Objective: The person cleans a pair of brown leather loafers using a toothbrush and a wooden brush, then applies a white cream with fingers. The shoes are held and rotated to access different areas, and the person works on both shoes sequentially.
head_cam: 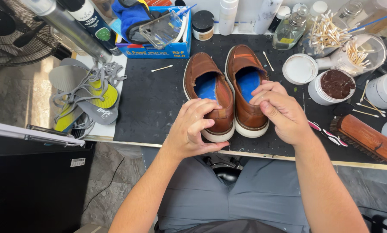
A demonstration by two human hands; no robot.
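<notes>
Two brown leather shoes with white soles and blue insides stand side by side on a black mat (150, 103), heels toward me. My left hand (192, 129) curls around the heel of the left shoe (210, 86), fingertips on its back rim. My right hand (280, 110) rests on the heel of the right shoe (243, 69), fingers bent over the collar. Neither shoe is lifted off the mat.
An open tub of brown polish (334, 86) and its white lid (300, 69) sit right of the shoes, with a wooden brush (368, 138), a toothbrush (327, 133), cotton swabs (327, 32) and bottles. Insoles and grey laces (90, 92) lie left; a blue box (159, 49) stands behind.
</notes>
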